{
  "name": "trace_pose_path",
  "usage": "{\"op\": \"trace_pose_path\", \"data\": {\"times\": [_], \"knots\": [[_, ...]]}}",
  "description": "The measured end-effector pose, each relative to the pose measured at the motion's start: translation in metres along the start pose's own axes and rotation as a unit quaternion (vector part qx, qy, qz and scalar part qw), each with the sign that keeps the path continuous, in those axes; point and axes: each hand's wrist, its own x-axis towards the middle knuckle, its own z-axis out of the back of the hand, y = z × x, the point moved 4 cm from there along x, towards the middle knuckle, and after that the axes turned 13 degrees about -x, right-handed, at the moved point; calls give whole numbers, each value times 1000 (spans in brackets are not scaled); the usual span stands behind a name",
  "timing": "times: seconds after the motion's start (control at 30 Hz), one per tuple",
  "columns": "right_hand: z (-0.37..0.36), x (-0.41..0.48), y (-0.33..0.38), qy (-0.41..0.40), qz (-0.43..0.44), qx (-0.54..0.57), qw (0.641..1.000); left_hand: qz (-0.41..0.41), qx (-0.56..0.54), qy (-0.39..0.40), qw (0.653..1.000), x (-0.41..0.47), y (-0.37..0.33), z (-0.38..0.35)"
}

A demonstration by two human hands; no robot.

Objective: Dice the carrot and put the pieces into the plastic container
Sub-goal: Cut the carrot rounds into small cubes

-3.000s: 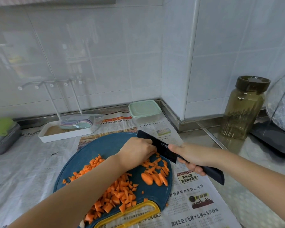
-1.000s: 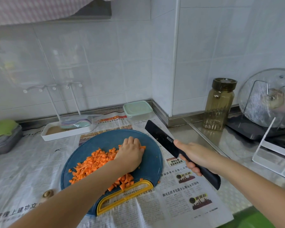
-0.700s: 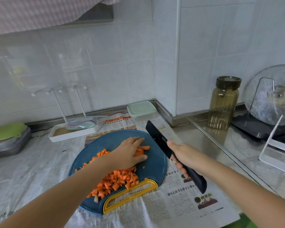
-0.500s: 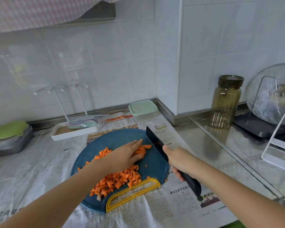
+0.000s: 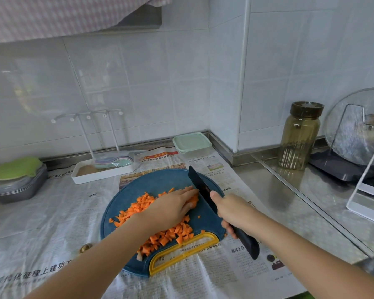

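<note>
- Carrot pieces [image 5: 160, 216]: orange dice heaped on the round blue cutting board [image 5: 160, 184]; most of the pile sits under and on both sides of the left hand, a few stray cubes lie just beside the knife grip
- Left hand [image 5: 171, 209]: flat, palm down on the pile, fingers stretched out and held together, fingertips against the knife blade; pressing on the dice, not pinching anything
- Right hand [image 5: 232, 212]: fist wrapped tight round the handle of the black knife [image 5: 200, 186]; blade runs away from the grip toward the wall, lower edge on the board, right next to the left fingertips
- Handle end sticks out behind the grip, over the newspaper [image 5: 235, 275]
- Plastic container [image 5: 191, 143]: pale green lid on, well beyond the blade tip, near the wall corner, apart from the board
- Yellow handle [image 5: 183, 252] of the board lies nearer than both hands
- Brown-lidded jar [image 5: 299, 134] stands far to the right of the knife grip
</note>
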Motion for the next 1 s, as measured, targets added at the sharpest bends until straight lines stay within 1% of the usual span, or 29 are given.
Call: {"op": "trace_pose_path", "data": {"times": [0.17,0.43,0.67,0.9,1.0], "knots": [[3,-5,2,12,-11,39,999,3,28,3,1000,3,-1,0],[0,-10,10,18,-17,33,999,18,28,-28,999,4,0,-4],[-11,-8,14,29,-37,3,999,16,14,-55,998,4,2,-5],[-25,-3,29,33,-85,-103,991,-1,24,-71,997,8,3,-4],[-21,3,37,36,-108,-92,989,-2,15,-81,997,8,4,-7]]}}
